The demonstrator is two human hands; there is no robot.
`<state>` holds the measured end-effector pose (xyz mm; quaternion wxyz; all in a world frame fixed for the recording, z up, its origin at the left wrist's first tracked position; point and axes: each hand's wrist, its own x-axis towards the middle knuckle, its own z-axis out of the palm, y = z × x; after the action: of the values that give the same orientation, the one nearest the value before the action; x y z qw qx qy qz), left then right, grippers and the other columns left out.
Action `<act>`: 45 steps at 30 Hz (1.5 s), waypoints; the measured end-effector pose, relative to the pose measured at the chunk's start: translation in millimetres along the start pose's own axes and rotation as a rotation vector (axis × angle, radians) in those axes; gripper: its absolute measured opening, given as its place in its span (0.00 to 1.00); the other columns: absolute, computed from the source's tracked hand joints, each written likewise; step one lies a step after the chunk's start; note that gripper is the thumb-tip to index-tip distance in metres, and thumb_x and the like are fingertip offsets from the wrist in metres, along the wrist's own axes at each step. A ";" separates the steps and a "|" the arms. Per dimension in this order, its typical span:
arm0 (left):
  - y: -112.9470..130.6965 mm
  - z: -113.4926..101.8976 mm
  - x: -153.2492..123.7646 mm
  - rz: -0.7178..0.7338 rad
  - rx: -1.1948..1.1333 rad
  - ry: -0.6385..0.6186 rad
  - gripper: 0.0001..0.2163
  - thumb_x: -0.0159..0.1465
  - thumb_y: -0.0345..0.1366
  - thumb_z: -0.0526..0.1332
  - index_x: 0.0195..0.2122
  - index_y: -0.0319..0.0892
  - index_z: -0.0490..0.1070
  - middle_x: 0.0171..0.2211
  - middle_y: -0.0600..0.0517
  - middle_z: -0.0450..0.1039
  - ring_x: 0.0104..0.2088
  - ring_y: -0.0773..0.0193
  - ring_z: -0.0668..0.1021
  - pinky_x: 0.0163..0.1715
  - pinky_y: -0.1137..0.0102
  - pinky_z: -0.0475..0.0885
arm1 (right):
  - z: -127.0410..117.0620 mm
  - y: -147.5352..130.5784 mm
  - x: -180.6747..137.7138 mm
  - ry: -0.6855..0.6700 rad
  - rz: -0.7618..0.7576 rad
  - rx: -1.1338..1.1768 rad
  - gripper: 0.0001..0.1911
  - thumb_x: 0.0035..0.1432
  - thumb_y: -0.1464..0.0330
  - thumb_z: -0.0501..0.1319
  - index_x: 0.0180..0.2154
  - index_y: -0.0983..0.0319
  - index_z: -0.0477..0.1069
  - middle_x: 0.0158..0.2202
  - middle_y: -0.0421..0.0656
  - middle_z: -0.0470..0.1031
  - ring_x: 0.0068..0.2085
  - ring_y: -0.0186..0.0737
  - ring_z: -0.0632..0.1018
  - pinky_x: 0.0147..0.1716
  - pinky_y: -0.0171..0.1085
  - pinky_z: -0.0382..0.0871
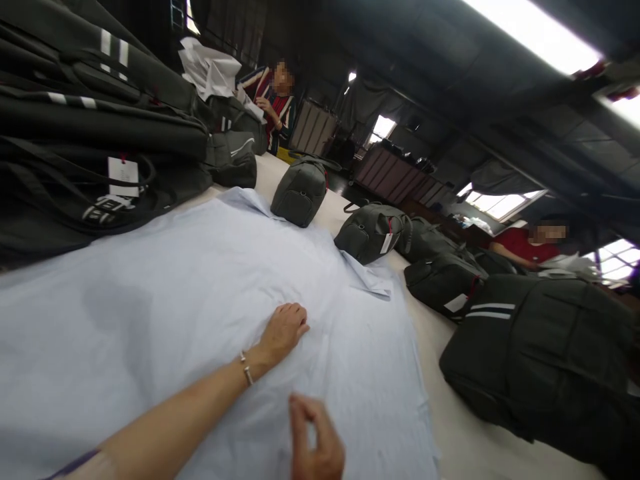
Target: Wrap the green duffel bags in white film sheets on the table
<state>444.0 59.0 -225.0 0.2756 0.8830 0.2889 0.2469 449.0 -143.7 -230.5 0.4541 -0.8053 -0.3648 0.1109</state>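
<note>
A broad stack of thin white sheets, which look like paper, covers the table before me, creased and with layered edges at the right. My left hand, a bracelet at its wrist, rests on the sheets with its fingers curled together and their tips hidden. Nearer to me, my right hand is lifted slightly above the stack. Its thumb and forefinger meet in a pinch, and no object shows between them. Beyond the hands, a dark backpack and another dark bag with a white tag stand along the stack's far edge.
Dark bags are piled high at the left. More dark backpacks line the right side of the pale tabletop. A person in a striped top stands at the far end; another in a red top is at the right.
</note>
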 end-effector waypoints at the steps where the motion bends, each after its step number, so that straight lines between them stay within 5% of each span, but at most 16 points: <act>1: -1.5 -0.9 -1.2 -0.011 -0.027 0.012 0.03 0.63 0.31 0.63 0.35 0.42 0.69 0.37 0.50 0.74 0.42 0.56 0.74 0.48 0.60 0.66 | -18.2 -4.5 31.5 0.096 0.136 0.022 0.18 0.61 0.53 0.58 0.39 0.58 0.78 0.39 0.45 0.81 0.41 0.46 0.80 0.42 0.40 0.75; 4: -2.3 -4.1 0.0 -0.028 -0.123 0.047 0.04 0.64 0.31 0.62 0.33 0.43 0.68 0.36 0.53 0.73 0.40 0.60 0.75 0.46 0.64 0.66 | -41.3 -13.1 123.5 0.167 0.299 0.086 0.26 0.54 0.46 0.60 0.35 0.64 0.74 0.32 0.46 0.79 0.35 0.44 0.79 0.34 0.38 0.75; 9: -3.2 -4.5 1.8 -0.015 -0.223 0.085 0.04 0.63 0.30 0.63 0.33 0.44 0.68 0.39 0.52 0.74 0.43 0.59 0.75 0.46 0.63 0.66 | -11.7 -25.8 199.3 0.099 0.157 -0.151 0.28 0.49 0.48 0.64 0.40 0.65 0.73 0.35 0.47 0.78 0.33 0.42 0.78 0.35 0.39 0.71; 13: -5.7 -2.1 -0.2 0.000 -0.276 0.104 0.04 0.62 0.30 0.63 0.32 0.44 0.68 0.41 0.50 0.74 0.45 0.57 0.74 0.46 0.61 0.66 | -1.8 -34.9 201.9 0.121 0.020 -0.273 0.12 0.54 0.60 0.62 0.35 0.61 0.77 0.39 0.48 0.78 0.39 0.46 0.76 0.42 0.42 0.66; 17: -5.3 -1.2 1.8 -0.017 -0.367 0.161 0.02 0.63 0.33 0.61 0.36 0.44 0.69 0.43 0.47 0.74 0.47 0.56 0.74 0.49 0.59 0.67 | -7.5 -37.5 190.6 0.217 -0.098 -0.425 0.13 0.61 0.64 0.57 0.37 0.63 0.78 0.53 0.53 0.72 0.51 0.54 0.71 0.48 0.48 0.60; 20: 1.4 -5.9 7.7 -0.159 -0.687 0.235 0.16 0.58 0.42 0.65 0.44 0.43 0.70 0.48 0.45 0.73 0.50 0.53 0.73 0.52 0.58 0.68 | -1.4 -46.7 171.5 0.256 -0.298 -0.596 0.13 0.65 0.65 0.55 0.37 0.61 0.78 0.53 0.52 0.72 0.50 0.53 0.70 0.46 0.49 0.60; 23: 9.6 -17.1 13.7 -0.356 -1.003 0.220 0.19 0.53 0.50 0.68 0.38 0.40 0.74 0.38 0.47 0.77 0.42 0.51 0.77 0.43 0.61 0.72 | 10.5 -63.9 145.6 0.133 -0.504 -0.563 0.12 0.65 0.68 0.55 0.39 0.60 0.78 0.49 0.50 0.75 0.49 0.49 0.71 0.46 0.46 0.61; 26: 6.9 -30.5 14.7 -0.437 -1.068 0.266 0.21 0.60 0.55 0.60 0.33 0.39 0.75 0.32 0.48 0.77 0.36 0.55 0.78 0.36 0.66 0.71 | 4.7 -68.5 128.7 0.010 -0.603 -0.352 0.13 0.66 0.69 0.55 0.46 0.59 0.76 0.47 0.47 0.77 0.48 0.42 0.74 0.49 0.42 0.63; 28: -3.9 -37.0 12.2 -0.491 -1.111 0.317 0.23 0.60 0.56 0.59 0.35 0.39 0.76 0.33 0.48 0.78 0.37 0.56 0.77 0.36 0.68 0.70 | -16.5 -53.7 128.0 0.107 -0.500 -0.226 0.13 0.66 0.64 0.55 0.43 0.59 0.77 0.43 0.46 0.79 0.45 0.41 0.76 0.48 0.40 0.65; 30: -18.4 -39.4 8.8 -0.529 -1.150 0.341 0.23 0.56 0.57 0.63 0.35 0.38 0.77 0.33 0.48 0.78 0.36 0.56 0.77 0.35 0.69 0.70 | -45.8 -26.4 134.1 0.221 -0.228 -0.182 0.14 0.63 0.58 0.57 0.36 0.60 0.77 0.37 0.45 0.79 0.40 0.43 0.77 0.44 0.40 0.67; 34: -37.5 -34.7 4.8 -0.541 -1.150 0.361 0.25 0.52 0.59 0.66 0.33 0.39 0.78 0.31 0.49 0.78 0.33 0.58 0.76 0.34 0.70 0.69 | -87.7 30.1 148.7 0.114 0.221 -0.265 0.14 0.42 0.57 0.70 0.24 0.59 0.71 0.25 0.40 0.74 0.29 0.42 0.73 0.32 0.38 0.64; 37: -37.1 -33.0 4.9 -0.520 -1.130 0.353 0.24 0.52 0.59 0.67 0.31 0.40 0.78 0.30 0.50 0.78 0.34 0.57 0.76 0.36 0.70 0.69 | -90.0 49.1 154.1 0.083 0.250 -0.265 0.16 0.32 0.62 0.73 0.22 0.58 0.69 0.22 0.37 0.70 0.27 0.40 0.70 0.28 0.36 0.60; 45: -33.1 -39.4 5.9 -0.524 -1.219 0.338 0.24 0.53 0.58 0.67 0.33 0.39 0.78 0.31 0.49 0.78 0.32 0.59 0.76 0.31 0.71 0.69 | -94.4 57.2 155.7 -0.005 0.293 0.034 0.17 0.42 0.55 0.68 0.22 0.63 0.74 0.22 0.37 0.73 0.27 0.37 0.71 0.29 0.34 0.63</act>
<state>412.4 98.9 -215.6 0.7253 0.4203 0.3413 0.4253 635.5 -116.4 -200.0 0.4458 -0.8417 -0.2425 0.1842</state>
